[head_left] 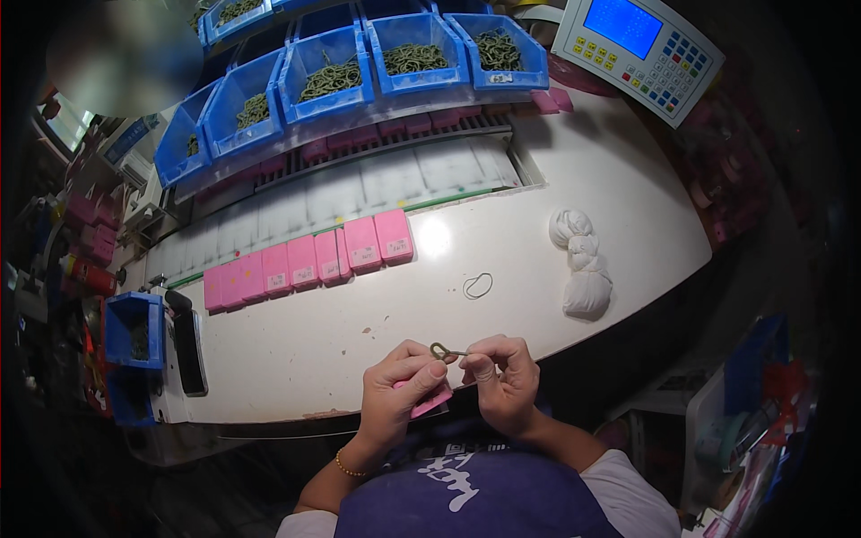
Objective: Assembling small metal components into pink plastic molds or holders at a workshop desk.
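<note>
Near the front edge of the table, my two hands are close together. A small olive-green looped piece with a thin straight stem (439,351) spans the gap between them. My left hand (395,387) is closed, its thumb and fingers at the loop end. Under that thumb a pink rectangular block (432,400) also rests in the left hand, partly hidden by the fingers. My right hand (505,380) pinches the end of the stem between thumb and forefinger. Beyond the hands, a thin dark rubber band (478,286) lies on the white table (359,359).
A row of pink blocks (305,260) stands left of centre. Behind it are several blue bins (327,76) of green looped pieces. A knotted white cloth bundle (587,269) lies at right, below a keypad console (637,49). A black phone-like object (186,345) sits at the left edge.
</note>
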A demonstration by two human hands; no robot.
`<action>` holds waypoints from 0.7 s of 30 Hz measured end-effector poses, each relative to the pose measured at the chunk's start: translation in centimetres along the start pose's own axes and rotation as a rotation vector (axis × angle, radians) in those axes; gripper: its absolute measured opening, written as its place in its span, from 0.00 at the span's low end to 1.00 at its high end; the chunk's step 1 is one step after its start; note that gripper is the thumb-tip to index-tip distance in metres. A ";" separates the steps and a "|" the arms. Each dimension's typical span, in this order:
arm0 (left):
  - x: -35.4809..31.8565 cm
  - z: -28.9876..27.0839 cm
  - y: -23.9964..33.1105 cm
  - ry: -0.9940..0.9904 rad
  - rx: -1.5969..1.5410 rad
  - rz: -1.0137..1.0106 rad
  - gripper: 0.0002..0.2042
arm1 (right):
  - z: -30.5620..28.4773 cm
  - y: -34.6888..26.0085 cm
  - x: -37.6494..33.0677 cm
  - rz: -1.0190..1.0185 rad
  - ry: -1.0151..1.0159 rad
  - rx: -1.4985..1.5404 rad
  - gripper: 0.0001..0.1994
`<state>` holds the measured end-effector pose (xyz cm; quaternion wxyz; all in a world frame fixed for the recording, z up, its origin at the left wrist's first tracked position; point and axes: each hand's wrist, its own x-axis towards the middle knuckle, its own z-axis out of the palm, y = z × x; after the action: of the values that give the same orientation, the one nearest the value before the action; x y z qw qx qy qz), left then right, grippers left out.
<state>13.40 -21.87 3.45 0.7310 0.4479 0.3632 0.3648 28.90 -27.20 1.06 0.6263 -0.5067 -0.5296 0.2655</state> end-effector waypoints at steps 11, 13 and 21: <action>0.0 1.1 0.2 0.071 -0.012 0.019 0.10 | 0.5 0.6 -0.4 -0.008 0.022 -0.040 0.06; 0.0 1.1 0.1 0.046 0.002 0.061 0.09 | 0.5 0.7 -0.3 -0.119 -0.012 -0.090 0.07; -0.2 0.2 0.2 0.106 0.036 0.057 0.10 | 0.0 -1.1 1.5 -0.262 -0.060 -0.247 0.09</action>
<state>13.42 -22.02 3.74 0.6917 0.4514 0.3951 0.4021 29.07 -26.31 2.68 0.5725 -0.4982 -0.6382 0.1296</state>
